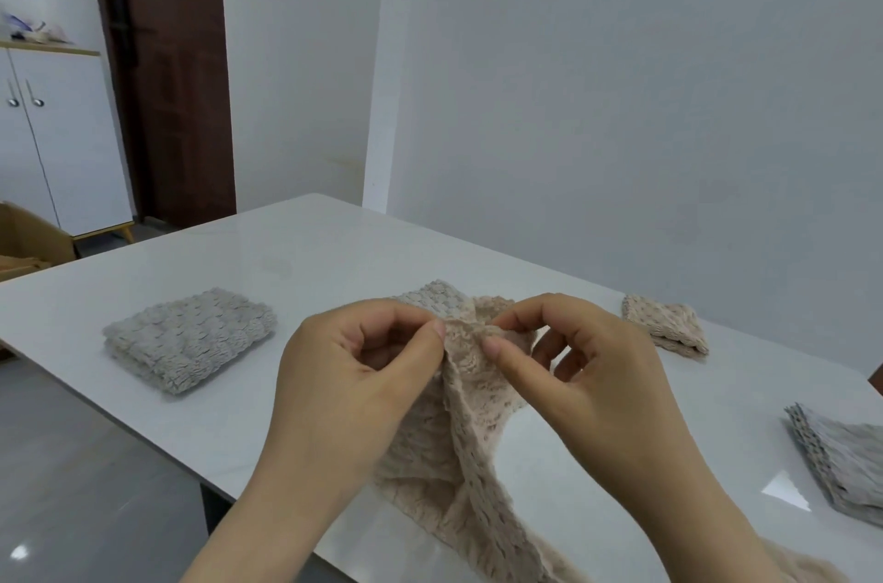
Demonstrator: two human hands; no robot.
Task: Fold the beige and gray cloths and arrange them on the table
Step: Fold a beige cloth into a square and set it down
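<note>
A beige textured cloth (458, 448) hangs bunched above the white table (296, 257), its lower part trailing on the tabletop toward me. My left hand (353, 372) and my right hand (583, 367) each pinch its top edge, thumbs and forefingers close together. A folded gray cloth (188, 336) lies flat at the left. A folded beige cloth (666, 324) lies at the far right. Another gray cloth (841, 463), loosely folded, sits at the right edge. A further beige cloth (432, 293) peeks out behind my hands.
The table's left edge drops to a gray floor (71, 463). A dark brown door (167, 71), a white cabinet (62, 138) and a cardboard box (28, 238) stand at the far left. A white wall backs the table on the right.
</note>
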